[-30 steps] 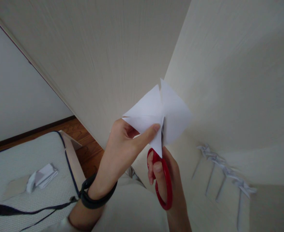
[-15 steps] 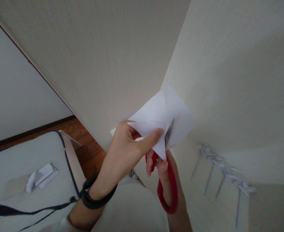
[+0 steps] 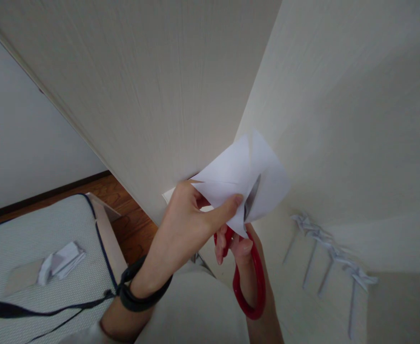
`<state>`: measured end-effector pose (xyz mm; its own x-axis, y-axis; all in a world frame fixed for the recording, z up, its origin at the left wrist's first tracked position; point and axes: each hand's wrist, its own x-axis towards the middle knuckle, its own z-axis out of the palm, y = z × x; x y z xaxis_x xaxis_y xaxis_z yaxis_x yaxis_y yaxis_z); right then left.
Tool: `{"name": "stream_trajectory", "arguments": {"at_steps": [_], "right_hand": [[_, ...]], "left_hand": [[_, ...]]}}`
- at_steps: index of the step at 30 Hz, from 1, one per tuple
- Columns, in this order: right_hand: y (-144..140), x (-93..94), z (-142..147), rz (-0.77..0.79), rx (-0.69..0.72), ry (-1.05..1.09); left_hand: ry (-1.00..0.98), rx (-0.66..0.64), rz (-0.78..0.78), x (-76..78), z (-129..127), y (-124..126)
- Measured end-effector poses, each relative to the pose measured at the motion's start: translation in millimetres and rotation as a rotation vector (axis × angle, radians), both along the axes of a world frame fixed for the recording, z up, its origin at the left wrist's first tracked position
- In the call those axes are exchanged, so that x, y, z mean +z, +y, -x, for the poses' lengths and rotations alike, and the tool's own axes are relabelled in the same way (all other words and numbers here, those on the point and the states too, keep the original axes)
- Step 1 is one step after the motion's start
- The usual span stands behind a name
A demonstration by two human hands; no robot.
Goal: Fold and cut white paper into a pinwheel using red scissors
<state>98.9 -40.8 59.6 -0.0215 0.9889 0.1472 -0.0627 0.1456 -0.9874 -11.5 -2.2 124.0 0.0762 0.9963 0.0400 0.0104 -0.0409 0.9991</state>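
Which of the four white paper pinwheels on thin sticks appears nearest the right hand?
The leftmost white paper pinwheel, at the row's upper end; the other three sit farther rightward from the right hand.

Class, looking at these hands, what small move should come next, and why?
The left hand should probably slide its thumb slightly away from the blade, because the thumb tip lies on the white paper close beside it, while the right hand holds the red scissors by their handles.

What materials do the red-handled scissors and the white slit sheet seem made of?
Red-handled scissors: handles probably glossy plastic, from their sheen; dull grey blade, apparently metal, from its colour. White slit sheet: likely matte paper, thin and curving, without shine.
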Motion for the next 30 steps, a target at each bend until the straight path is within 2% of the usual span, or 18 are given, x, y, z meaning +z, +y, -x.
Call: {"name": "stream_trajectory", "arguments": {"at_steps": [9,30], "right_hand": [[-1,-13.7,1,0.018,0.011,0.045],[4,-7.6,-11,0.047,-0.002,-0.047]], "left_hand": [[-0.004,0.029,0.002,-2.3,-1,-2],[-0.043,0.051,-0.036,-3.4,0,1]]}}
